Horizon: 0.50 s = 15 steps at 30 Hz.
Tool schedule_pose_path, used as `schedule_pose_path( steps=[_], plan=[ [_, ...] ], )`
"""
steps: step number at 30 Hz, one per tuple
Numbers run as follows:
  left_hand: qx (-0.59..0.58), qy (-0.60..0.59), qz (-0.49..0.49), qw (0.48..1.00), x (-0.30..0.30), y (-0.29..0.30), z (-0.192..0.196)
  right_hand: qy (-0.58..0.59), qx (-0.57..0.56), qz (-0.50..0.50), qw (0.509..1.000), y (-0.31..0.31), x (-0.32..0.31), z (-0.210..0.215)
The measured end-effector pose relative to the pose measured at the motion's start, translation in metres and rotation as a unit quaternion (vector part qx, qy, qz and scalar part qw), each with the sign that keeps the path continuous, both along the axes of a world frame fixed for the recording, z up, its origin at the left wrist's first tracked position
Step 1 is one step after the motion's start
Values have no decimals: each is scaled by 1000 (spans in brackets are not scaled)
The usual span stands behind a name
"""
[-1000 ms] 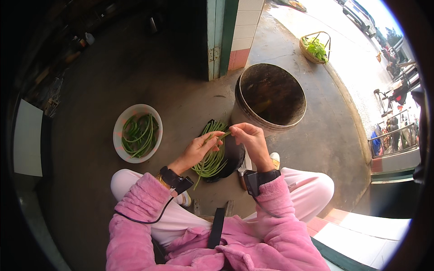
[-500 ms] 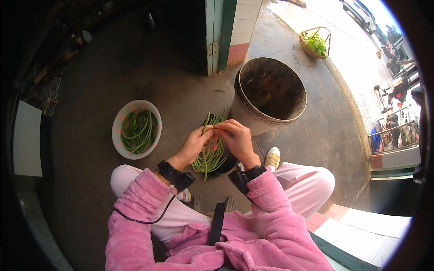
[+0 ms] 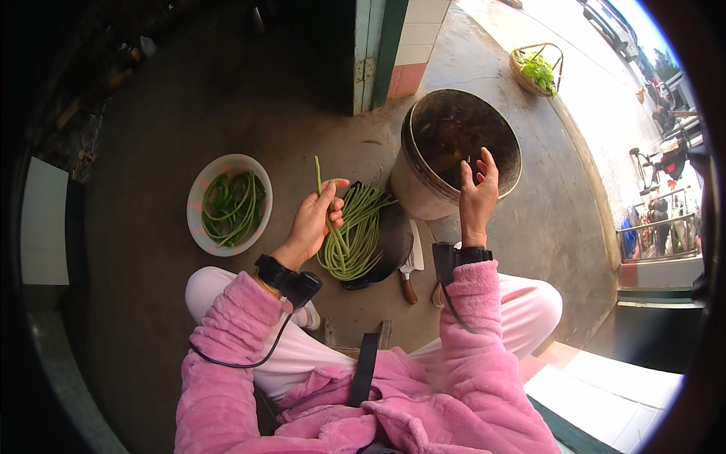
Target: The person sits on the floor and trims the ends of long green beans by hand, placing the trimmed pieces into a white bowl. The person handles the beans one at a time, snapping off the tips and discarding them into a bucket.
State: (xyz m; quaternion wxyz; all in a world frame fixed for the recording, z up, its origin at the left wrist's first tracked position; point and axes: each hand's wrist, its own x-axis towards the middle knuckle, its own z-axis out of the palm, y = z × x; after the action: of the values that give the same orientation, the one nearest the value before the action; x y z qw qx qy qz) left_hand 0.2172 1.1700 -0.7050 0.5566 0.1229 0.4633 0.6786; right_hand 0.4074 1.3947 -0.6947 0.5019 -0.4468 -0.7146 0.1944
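My left hand [image 3: 308, 221] is closed around a long green bean [image 3: 318, 174], whose tip sticks up past the thumb. Beside it a bundle of long beans [image 3: 357, 231] lies across a dark container [image 3: 395, 240] on the floor. Over the near rim of a large, dirty white bucket [image 3: 423, 189] is my right hand [image 3: 478, 198], open with thumb and fingers apart. A tiny green bit shows by its thumb tip; whether it touches the skin I cannot tell. Dark scraps lie inside the bucket. At the left, a pale bowl [image 3: 194, 216] holds bean pieces [image 3: 233, 209].
A cleaver [image 3: 414, 259] with a wooden handle lies right of the dark container, near my right knee. Beyond the bucket a wicker basket [image 3: 558, 66] holds leafy greens [image 3: 537, 72]. A green door edge [image 3: 370, 60] stands ahead. My knees flank the work area.
My hands have parted. The right moved right to the bucket, uncovering the cleaver; the left moved slightly left and up, still with a bean.
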Motion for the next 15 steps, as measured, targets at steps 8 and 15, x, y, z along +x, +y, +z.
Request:
schedule_pose_path(
  steps=[8, 15],
  plan=[
    [-29, 127, 66, 989, -20, 13, 8, 70, -501, 307, 806, -57, -41, -154],
    [-56, 176, 34, 982, -32, 16, -2, 194, -672, 176, 693, -37, -48, -322]
  ],
)
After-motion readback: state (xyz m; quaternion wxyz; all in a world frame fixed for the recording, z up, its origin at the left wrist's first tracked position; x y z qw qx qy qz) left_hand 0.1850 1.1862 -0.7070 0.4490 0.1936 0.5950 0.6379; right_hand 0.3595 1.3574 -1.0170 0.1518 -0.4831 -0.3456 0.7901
